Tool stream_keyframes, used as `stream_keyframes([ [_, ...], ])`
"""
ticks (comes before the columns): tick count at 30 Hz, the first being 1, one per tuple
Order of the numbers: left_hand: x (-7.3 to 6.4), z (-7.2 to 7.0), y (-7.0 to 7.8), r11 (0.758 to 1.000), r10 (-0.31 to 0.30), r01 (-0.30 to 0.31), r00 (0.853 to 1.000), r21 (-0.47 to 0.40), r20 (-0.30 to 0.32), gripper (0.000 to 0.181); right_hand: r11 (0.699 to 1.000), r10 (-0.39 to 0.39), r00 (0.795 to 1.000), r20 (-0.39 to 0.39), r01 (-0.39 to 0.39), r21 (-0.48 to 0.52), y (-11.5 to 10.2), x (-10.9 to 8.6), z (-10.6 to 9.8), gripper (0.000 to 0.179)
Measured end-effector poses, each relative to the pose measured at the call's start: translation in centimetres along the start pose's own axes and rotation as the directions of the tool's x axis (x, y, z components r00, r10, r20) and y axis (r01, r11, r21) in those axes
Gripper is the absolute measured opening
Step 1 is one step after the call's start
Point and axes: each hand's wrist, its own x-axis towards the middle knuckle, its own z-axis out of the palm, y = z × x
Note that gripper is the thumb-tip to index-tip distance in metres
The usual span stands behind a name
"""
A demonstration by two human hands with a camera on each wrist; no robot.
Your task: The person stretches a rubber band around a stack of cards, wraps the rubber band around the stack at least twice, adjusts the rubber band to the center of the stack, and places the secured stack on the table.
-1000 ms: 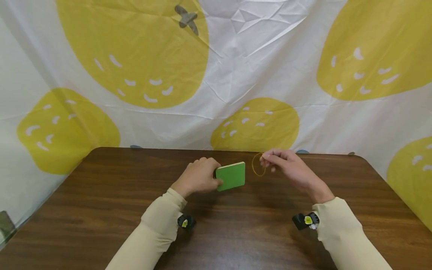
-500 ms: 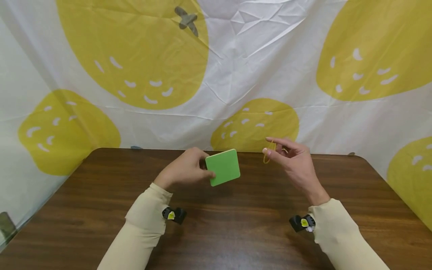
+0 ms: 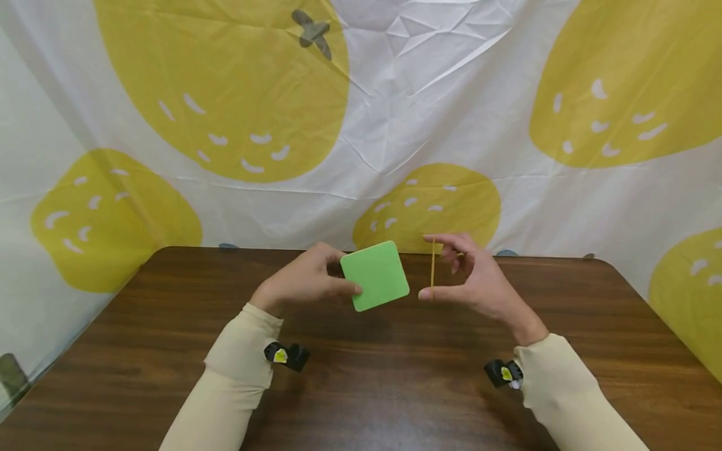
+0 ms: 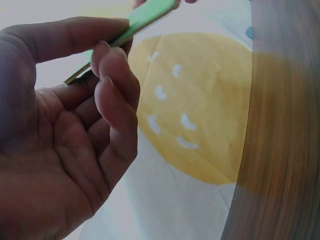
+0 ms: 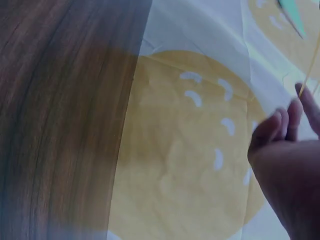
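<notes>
In the head view my left hand pinches a small flat green pad with rounded corners by its left edge, thumb on the near face. The pad is raised above the table, its broad face turned toward me. The left wrist view shows the pad edge-on between thumb and fingers. Close to its right, a yellow rubber band is stretched upright between the spread thumb and index finger of my right hand. The other right fingers are bent. Part of the band also shows in the right wrist view.
Under both hands lies a dark brown wooden table with rounded far corners. Behind it hangs a white cloth printed with large yellow fruit shapes. Black wrist cameras sit on both sleeves.
My left hand has drawn slightly left and turned the pad's face toward me. My right thumb and index finger have spread apart, pulling the loose rubber band taut between them.
</notes>
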Motion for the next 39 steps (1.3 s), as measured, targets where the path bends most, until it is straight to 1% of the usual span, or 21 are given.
stream_keyframes([
  [2, 0.0, -0.1, -0.1, 0.998, 0.013, -0.011, 1.000, -0.059, 0.023, 0.008, 0.999, -0.011, 0.997, 0.070, 0.013, -0.037, 0.0, -0.1, 0.3, 0.086],
  [4, 0.1, -0.2, -0.2, 0.995, 0.028, -0.024, 0.999, -0.101, 0.042, 0.008, 0.998, -0.023, 0.993, 0.118, 0.030, -0.058, -0.1, -0.2, 0.6, 0.093],
  [8, 0.4, 0.0, -0.4, 0.985, 0.051, -0.035, 0.994, -0.170, 0.094, 0.007, 0.996, -0.055, 0.984, 0.167, 0.066, -0.065, -0.2, -0.2, 1.1, 0.104],
  [11, 0.6, 0.4, -0.6, 0.977, 0.050, -0.020, 0.989, -0.211, 0.140, 0.006, 0.995, -0.075, 0.980, 0.185, 0.086, -0.051, -0.3, -0.3, 1.3, 0.110],
  [13, 0.8, 0.8, -0.6, 0.975, 0.048, -0.009, 0.984, -0.223, 0.169, 0.006, 0.995, -0.081, 0.978, 0.191, 0.090, -0.036, -0.4, -0.3, 1.4, 0.112],
  [15, 0.9, 1.1, -0.5, 0.976, 0.045, -0.004, 0.982, -0.217, 0.186, 0.007, 0.996, -0.081, 0.976, 0.201, 0.088, -0.023, -0.6, -0.4, 1.5, 0.113],
  [20, 1.0, 1.6, -0.4, 0.982, 0.050, -0.012, 0.978, -0.188, 0.202, 0.008, 0.997, -0.065, 0.969, 0.240, 0.071, -0.018, -1.1, -0.5, 1.9, 0.109],
  [22, 1.0, 1.6, -0.3, 0.982, 0.050, -0.011, 0.978, -0.186, 0.204, 0.007, 0.998, -0.056, 0.969, 0.242, 0.064, -0.023, -1.3, -0.6, 2.1, 0.104],
  [25, 0.9, 1.6, -0.1, 0.981, 0.054, -0.014, 0.978, -0.195, 0.203, 0.006, 0.997, -0.059, 0.974, 0.220, 0.070, -0.040, -1.5, -0.6, 2.3, 0.099],
  [28, 0.9, 1.7, 0.0, 0.975, 0.047, -0.002, 0.979, -0.222, 0.197, 0.006, 0.994, -0.085, 0.979, 0.184, 0.096, -0.056, -1.5, -0.5, 2.4, 0.096],
  [32, 0.9, 1.9, 0.4, 0.958, 0.015, 0.038, 0.983, -0.285, 0.181, 0.014, 0.986, -0.137, 0.983, 0.123, 0.147, -0.074, -1.5, -0.5, 2.3, 0.094],
  [36, 1.0, 2.3, 1.0, 0.955, -0.018, 0.050, 0.994, -0.292, 0.111, 0.021, 0.982, -0.155, 0.983, 0.096, 0.163, -0.090, -1.4, -0.5, 2.4, 0.092],
  [39, 1.1, 2.6, 1.3, 0.961, -0.030, 0.044, 0.998, -0.272, 0.056, 0.018, 0.981, -0.150, 0.984, 0.099, 0.161, -0.113, -1.4, -0.5, 2.4, 0.093],
])
